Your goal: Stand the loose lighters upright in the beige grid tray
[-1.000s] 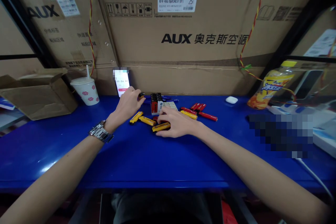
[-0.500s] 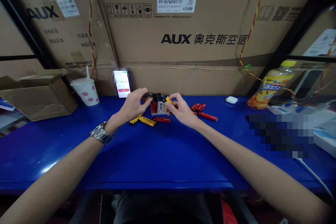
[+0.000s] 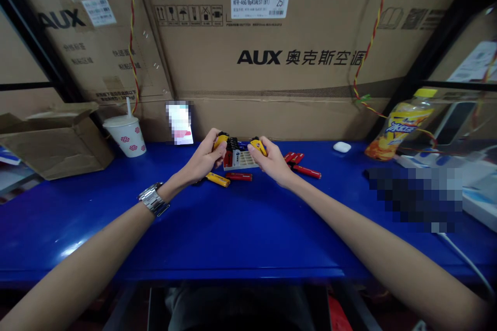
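Here, left hand (image 3: 204,159) grips yellow lighter (image 3: 221,140); right hand (image 3: 275,164) holds second yellow lighter (image 3: 259,147).

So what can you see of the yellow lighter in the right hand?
The yellow lighter has a plastic-looking body with a small dark mark and a black top. It's tilted, its top leaning leftward, held by the thumb and fingers of the right hand, near the pale tray. The hand hides part of it.

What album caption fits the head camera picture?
The left hand and right hand each hold a yellow lighter near the tray on the blue table.
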`<state>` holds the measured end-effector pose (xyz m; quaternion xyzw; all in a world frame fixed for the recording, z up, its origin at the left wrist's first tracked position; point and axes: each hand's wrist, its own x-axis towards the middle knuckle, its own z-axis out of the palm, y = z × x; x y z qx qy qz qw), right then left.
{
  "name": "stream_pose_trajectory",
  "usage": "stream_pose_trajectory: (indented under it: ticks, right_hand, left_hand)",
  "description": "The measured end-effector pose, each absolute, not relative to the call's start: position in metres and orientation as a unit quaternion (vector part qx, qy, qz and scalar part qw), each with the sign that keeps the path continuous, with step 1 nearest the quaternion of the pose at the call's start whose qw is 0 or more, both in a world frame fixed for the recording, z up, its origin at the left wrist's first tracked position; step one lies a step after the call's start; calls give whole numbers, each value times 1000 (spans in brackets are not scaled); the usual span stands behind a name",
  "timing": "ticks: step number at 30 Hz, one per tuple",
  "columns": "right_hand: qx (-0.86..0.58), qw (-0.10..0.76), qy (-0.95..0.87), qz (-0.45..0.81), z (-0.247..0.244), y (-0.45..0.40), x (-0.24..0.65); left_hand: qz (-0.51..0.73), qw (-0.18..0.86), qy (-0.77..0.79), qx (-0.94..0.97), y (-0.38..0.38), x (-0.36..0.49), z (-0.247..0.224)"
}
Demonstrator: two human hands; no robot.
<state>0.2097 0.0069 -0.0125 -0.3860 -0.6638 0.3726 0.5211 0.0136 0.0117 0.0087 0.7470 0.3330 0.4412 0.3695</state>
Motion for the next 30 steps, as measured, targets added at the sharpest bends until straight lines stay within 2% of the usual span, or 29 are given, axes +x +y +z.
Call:
stream_pose_trajectory:
  ticks: [4,15,24,30]
  right_hand:
    - [-415,503,-634,416,-10,7,211]
    - [-433,525,-537,498,-15,13,212]
    - [-438,553,-510,492,-11,9,206]
    - [-424,564,-506,496,-12,9,207]
  left_hand:
    - [453,406,358,708,7,17,12]
    - [447,375,447,678,3,16,15]
    - [464,340,471,669,3,18,14]
    - [482,390,475,625,2,19,14]
